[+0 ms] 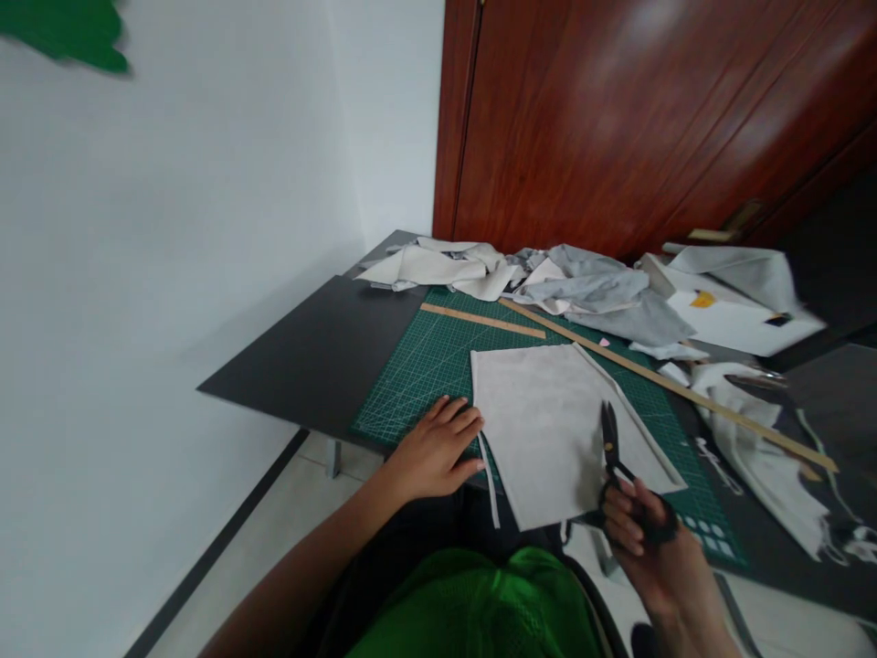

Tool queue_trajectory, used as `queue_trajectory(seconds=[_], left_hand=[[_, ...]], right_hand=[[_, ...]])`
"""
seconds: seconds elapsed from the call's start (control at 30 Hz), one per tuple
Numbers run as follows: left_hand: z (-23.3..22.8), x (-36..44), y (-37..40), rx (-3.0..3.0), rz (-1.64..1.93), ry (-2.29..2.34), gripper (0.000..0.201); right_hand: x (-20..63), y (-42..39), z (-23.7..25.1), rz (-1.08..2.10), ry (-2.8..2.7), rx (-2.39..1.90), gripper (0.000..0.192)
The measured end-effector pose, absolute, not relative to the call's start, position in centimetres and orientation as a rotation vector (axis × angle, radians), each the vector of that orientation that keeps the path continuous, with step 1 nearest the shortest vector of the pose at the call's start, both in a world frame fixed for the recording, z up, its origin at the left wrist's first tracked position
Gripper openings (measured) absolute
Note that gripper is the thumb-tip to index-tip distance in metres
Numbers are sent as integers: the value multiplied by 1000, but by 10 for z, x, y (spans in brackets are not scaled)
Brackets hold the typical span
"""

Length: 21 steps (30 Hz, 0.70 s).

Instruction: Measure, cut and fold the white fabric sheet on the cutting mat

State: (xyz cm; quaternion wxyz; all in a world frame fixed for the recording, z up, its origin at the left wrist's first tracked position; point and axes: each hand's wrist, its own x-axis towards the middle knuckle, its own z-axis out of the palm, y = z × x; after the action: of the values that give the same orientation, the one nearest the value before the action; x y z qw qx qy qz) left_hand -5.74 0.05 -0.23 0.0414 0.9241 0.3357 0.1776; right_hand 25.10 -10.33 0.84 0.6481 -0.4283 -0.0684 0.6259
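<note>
A pale grey piece of fabric [534,429] with folded edges lies on the green cutting mat [404,384], its near corner reaching past the table edge. My left hand [438,448] rests flat, fingers spread, at the fabric's left edge. Beneath it a narrow fabric strip [491,484] hangs down over the table's front edge. In my right hand [637,521] is a pair of black scissors [609,439], fingers through the handles. The blades point away from me above the fabric's right part and look slightly parted.
A short wooden ruler [483,320] and a long wooden ruler [658,376] lie on the mat. Crumpled fabric [582,283] lines the back. At right are a white box [733,311], more cloth [746,439] and cords. The dark table [301,356] extends left towards a wall.
</note>
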Motion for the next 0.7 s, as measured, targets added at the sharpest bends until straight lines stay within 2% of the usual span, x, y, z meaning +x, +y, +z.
queue_trajectory(seconds=[0.23, 0.3, 0.37, 0.43, 0.6, 0.7], left_hand=[[9, -65, -8, 2753, 507, 691, 45], [8, -64, -7, 2709, 529, 712, 57], [6, -63, -5, 2694, 540, 752, 78], [4, -60, -2, 2709, 522, 761, 90], [-4, -58, 3, 2737, 514, 729, 78], [-8, -60, 4, 2734, 601, 759, 61]], right_hand=[[245, -169, -6, 1383, -161, -1121, 34], [248, -182, -16, 1357, -194, -1191, 32], [252, -191, -24, 1360, -196, -1223, 39], [255, -199, -30, 1420, -196, -1225, 45], [240, -214, -30, 1636, -315, -1178, 58], [219, -220, -20, 1714, -378, -1187, 59]])
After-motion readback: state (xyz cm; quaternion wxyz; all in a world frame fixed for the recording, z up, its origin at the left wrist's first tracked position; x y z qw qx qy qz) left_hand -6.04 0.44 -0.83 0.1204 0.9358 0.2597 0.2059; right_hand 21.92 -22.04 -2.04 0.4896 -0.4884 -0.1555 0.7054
